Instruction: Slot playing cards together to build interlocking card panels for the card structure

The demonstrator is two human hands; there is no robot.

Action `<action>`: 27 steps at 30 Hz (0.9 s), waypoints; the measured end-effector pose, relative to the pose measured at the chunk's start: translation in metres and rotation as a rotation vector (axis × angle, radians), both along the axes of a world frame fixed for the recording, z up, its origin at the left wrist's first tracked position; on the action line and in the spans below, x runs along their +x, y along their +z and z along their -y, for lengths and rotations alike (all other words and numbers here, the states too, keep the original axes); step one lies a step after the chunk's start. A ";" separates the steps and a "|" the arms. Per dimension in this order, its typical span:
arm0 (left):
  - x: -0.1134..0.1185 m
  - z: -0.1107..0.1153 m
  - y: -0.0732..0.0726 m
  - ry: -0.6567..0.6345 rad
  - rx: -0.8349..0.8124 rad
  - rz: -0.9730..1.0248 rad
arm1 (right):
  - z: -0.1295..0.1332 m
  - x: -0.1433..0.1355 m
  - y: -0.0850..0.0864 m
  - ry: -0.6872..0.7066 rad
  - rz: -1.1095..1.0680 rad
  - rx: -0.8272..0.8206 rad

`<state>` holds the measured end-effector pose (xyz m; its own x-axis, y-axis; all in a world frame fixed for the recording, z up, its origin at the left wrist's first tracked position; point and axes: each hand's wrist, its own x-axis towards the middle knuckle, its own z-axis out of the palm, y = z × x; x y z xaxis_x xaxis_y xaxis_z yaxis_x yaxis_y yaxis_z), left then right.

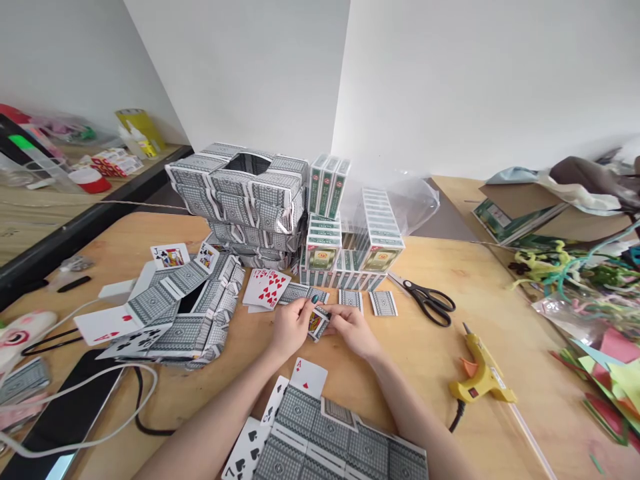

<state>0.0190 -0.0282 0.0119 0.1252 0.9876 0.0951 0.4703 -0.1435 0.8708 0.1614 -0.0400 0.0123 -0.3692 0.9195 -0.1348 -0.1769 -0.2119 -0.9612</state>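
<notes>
Between my two hands, over the middle of the table, is a playing card (317,325) with a picture face partly showing. My left hand (293,327) pinches it from the left, and the closed fingers of my right hand (353,328) grip its right side. Just beyond lie face-down cards (350,299) and a fanned stack of red-suited cards (267,288). Close to my body sits a panel of joined cards (325,440), with an ace of diamonds (309,377) at its far edge. Left of my hands is an open form built of cards (193,320).
A tall card-covered box (240,193) stands at the back beside stacked green card packs (325,250). To the right lie black scissors (430,300) and a yellow glue gun (483,373). White cables (145,400) loop over a dark tablet-like device (75,413) at left. Coloured paper (610,373) fills the right edge.
</notes>
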 end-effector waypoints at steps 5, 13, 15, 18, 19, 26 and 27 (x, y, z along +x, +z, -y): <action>0.001 0.001 -0.001 -0.048 0.010 0.071 | -0.002 0.002 -0.005 -0.112 0.138 0.084; -0.002 0.000 -0.002 -0.057 0.056 -0.083 | -0.003 0.004 0.002 -0.019 0.202 0.205; -0.002 0.000 -0.003 -0.037 0.063 -0.108 | -0.003 0.005 0.002 0.009 0.175 0.194; -0.002 0.000 -0.003 -0.018 0.048 -0.094 | -0.001 0.006 0.001 0.053 0.114 0.132; -0.002 0.000 -0.003 -0.013 0.040 -0.079 | -0.001 0.007 0.001 0.056 0.093 0.110; -0.001 0.001 0.003 -0.022 -0.025 0.094 | -0.004 0.005 -0.004 -0.040 0.066 0.044; -0.001 0.000 0.004 -0.023 -0.009 0.112 | -0.004 0.005 -0.006 -0.056 0.076 0.042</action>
